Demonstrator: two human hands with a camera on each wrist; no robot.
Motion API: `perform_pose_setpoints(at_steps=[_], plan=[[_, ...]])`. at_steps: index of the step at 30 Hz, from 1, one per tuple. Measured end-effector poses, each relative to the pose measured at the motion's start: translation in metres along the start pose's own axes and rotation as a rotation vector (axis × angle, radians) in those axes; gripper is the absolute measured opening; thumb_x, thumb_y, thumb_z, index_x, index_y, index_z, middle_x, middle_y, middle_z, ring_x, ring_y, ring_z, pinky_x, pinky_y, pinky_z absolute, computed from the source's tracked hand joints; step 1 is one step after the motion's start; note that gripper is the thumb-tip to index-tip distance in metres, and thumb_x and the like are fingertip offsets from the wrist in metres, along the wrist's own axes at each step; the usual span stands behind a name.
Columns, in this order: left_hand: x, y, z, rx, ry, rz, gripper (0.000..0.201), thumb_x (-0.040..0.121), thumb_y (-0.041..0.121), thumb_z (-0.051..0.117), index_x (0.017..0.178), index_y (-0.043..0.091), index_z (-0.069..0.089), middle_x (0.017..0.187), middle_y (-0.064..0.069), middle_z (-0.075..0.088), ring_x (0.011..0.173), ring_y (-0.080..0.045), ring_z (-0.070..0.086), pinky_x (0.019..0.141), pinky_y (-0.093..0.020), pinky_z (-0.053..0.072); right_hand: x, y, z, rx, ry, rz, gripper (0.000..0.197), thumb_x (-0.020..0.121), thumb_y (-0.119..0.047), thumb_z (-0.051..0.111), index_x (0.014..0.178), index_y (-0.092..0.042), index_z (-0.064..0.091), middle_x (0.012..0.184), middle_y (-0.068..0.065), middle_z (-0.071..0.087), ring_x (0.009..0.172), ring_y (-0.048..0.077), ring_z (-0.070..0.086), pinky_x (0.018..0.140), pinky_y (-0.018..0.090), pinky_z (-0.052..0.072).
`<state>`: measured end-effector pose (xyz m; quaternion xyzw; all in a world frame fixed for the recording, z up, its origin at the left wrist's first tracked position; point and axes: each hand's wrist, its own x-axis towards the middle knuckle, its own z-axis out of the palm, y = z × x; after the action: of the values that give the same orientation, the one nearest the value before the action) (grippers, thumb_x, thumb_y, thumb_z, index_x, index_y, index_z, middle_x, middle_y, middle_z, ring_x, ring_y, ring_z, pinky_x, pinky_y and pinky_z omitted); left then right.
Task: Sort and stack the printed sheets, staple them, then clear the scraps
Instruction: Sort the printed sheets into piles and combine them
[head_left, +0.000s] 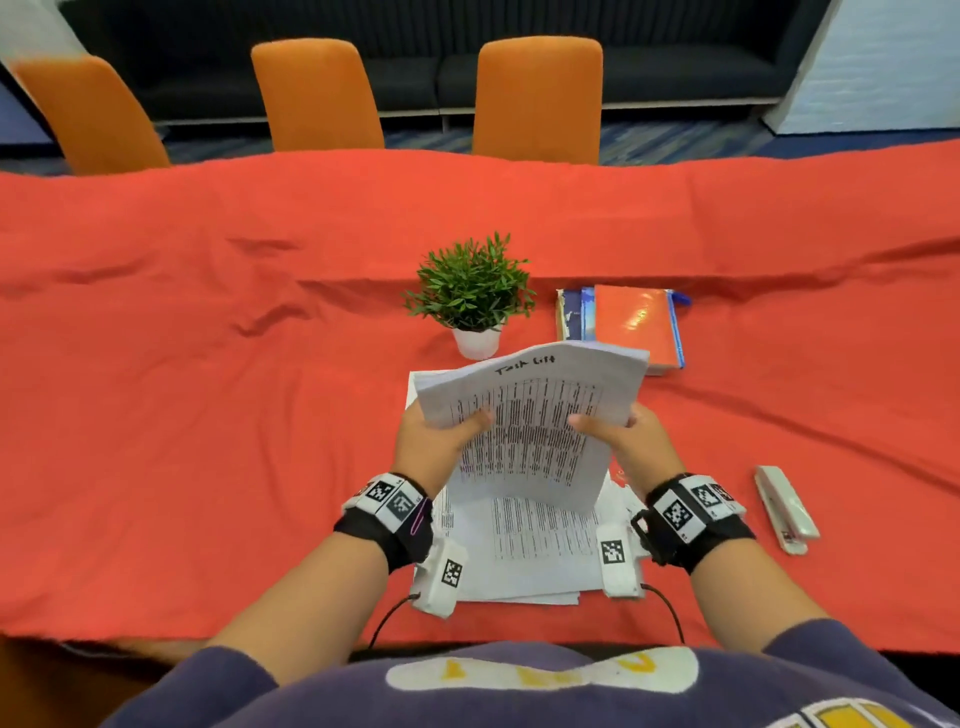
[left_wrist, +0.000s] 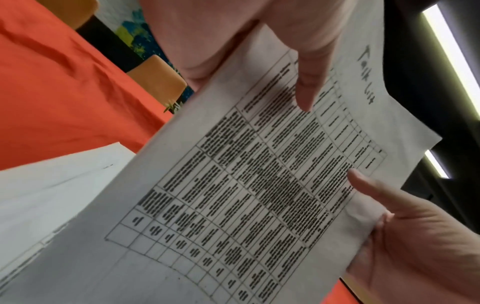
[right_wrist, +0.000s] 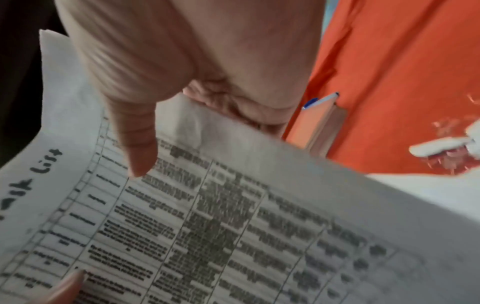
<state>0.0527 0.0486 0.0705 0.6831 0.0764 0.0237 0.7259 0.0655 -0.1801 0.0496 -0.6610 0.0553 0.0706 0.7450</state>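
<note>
- The left hand (head_left: 436, 431) and right hand (head_left: 618, 434) are each pinching a side edge of a bundle of printed sheets (head_left: 535, 415), thumbs on the printed face; the bundle is being held tilted above loose sheets (head_left: 540, 545) lying at the near edge of the tabletop (head_left: 208, 364)
- Likely risks: pages are bowing between the grips, so sheets could be slipping out of line or fanning; the bottom edge may be disturbing the loose pile
- The stapler (head_left: 785, 508) is lying to the right, untouched
- The white pot (head_left: 477, 340) is holding a small green plant (head_left: 470, 283)
</note>
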Motion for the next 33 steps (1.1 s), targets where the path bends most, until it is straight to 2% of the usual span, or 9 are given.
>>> perform_pose_setpoints(at_steps=[8, 13, 16, 18, 21, 23, 26, 30, 33], plan=[[0.008, 0.000, -0.003, -0.031, -0.018, -0.034, 0.029, 0.076, -0.001, 0.076, 0.101, 0.013, 0.070, 0.098, -0.002, 0.075, 0.093, -0.016, 0.071, 0.085, -0.033, 0.057, 0.003, 0.006, 0.014, -0.003, 0.089, 0.046, 0.022, 0.073, -0.010, 0.078, 0.094, -0.015, 0.073, 0.101, 0.006, 0.075, 0.098, 0.025, 0.070, 0.093, 0.046, 0.052], [0.008, -0.003, 0.001, -0.037, 0.011, -0.033, 0.030, 0.076, -0.001, 0.076, 0.098, 0.018, 0.070, 0.097, 0.003, 0.075, 0.094, -0.013, 0.071, 0.082, -0.026, 0.057, 0.008, 0.006, 0.008, -0.035, 0.038, 0.051, 0.023, 0.077, -0.010, 0.077, 0.097, -0.019, 0.071, 0.103, 0.002, 0.075, 0.099, 0.020, 0.069, 0.090, 0.037, 0.051], [0.006, -0.025, 0.001, 0.087, 0.010, -0.122, 0.031, 0.076, -0.002, 0.075, 0.095, 0.022, 0.069, 0.099, 0.001, 0.073, 0.097, -0.018, 0.069, 0.090, -0.037, 0.054, 0.011, 0.031, -0.001, -0.145, 0.032, 0.152, 0.030, 0.069, -0.018, 0.083, 0.096, -0.016, 0.071, 0.104, 0.003, 0.074, 0.100, 0.023, 0.069, 0.094, 0.042, 0.050], [0.003, -0.044, 0.002, 0.181, 0.011, -0.190, 0.029, 0.077, 0.000, 0.073, 0.095, 0.022, 0.069, 0.100, 0.001, 0.073, 0.096, -0.019, 0.068, 0.094, -0.043, 0.052, 0.012, 0.049, -0.008, -0.254, 0.019, 0.239, 0.033, 0.065, -0.028, 0.085, 0.091, -0.012, 0.071, 0.099, 0.007, 0.074, 0.093, 0.026, 0.070, 0.090, 0.044, 0.053], [-0.002, -0.061, 0.002, 0.250, 0.052, -0.267, 0.024, 0.082, 0.011, 0.072, 0.105, 0.014, 0.068, 0.101, -0.001, 0.071, 0.095, -0.021, 0.066, 0.092, -0.040, 0.051, 0.013, 0.058, -0.012, -0.336, 0.022, 0.282, 0.026, 0.075, -0.027, 0.079, 0.072, -0.009, 0.060, 0.075, 0.006, 0.066, 0.061, 0.019, 0.059, 0.066, 0.035, 0.049], [0.003, -0.063, -0.002, 0.249, 0.096, -0.264, 0.021, 0.082, 0.018, 0.073, 0.102, 0.014, 0.068, 0.099, -0.001, 0.072, 0.095, -0.021, 0.067, 0.089, -0.038, 0.052, 0.019, 0.055, -0.010, -0.356, 0.012, 0.249, 0.032, 0.075, -0.031, 0.079, 0.078, -0.004, 0.063, 0.079, 0.009, 0.068, 0.070, 0.026, 0.064, 0.073, 0.040, 0.052], [0.010, -0.055, -0.011, 0.240, 0.166, -0.253, 0.009, 0.086, 0.019, 0.070, 0.090, 0.023, 0.064, 0.099, -0.002, 0.070, 0.095, -0.022, 0.066, 0.085, -0.034, 0.052, 0.029, 0.044, 0.004, -0.310, -0.049, 0.208, 0.022, 0.076, -0.030, 0.078, 0.089, -0.017, 0.067, 0.092, 0.002, 0.072, 0.090, 0.025, 0.068, 0.088, 0.040, 0.054], [0.018, -0.047, -0.044, 0.304, 0.217, -0.328, 0.016, 0.088, 0.018, 0.067, 0.104, 0.016, 0.067, 0.099, -0.004, 0.069, 0.085, -0.020, 0.065, 0.073, -0.030, 0.052, 0.036, 0.036, 0.030, -0.415, -0.225, 0.139, 0.020, 0.085, -0.031, 0.071, 0.097, -0.015, 0.067, 0.094, 0.002, 0.072, 0.083, 0.018, 0.068, 0.081, 0.036, 0.055], [0.029, -0.053, -0.103, 0.448, 0.257, -0.436, 0.022, 0.085, 0.018, 0.069, 0.107, 0.011, 0.068, 0.102, -0.009, 0.071, 0.090, -0.025, 0.067, 0.087, -0.042, 0.054, 0.042, 0.053, 0.021, -0.459, -0.214, 0.223, 0.028, 0.088, -0.032, 0.066, 0.102, -0.009, 0.064, 0.094, 0.004, 0.068, 0.075, 0.018, 0.065, 0.075, 0.037, 0.052]])
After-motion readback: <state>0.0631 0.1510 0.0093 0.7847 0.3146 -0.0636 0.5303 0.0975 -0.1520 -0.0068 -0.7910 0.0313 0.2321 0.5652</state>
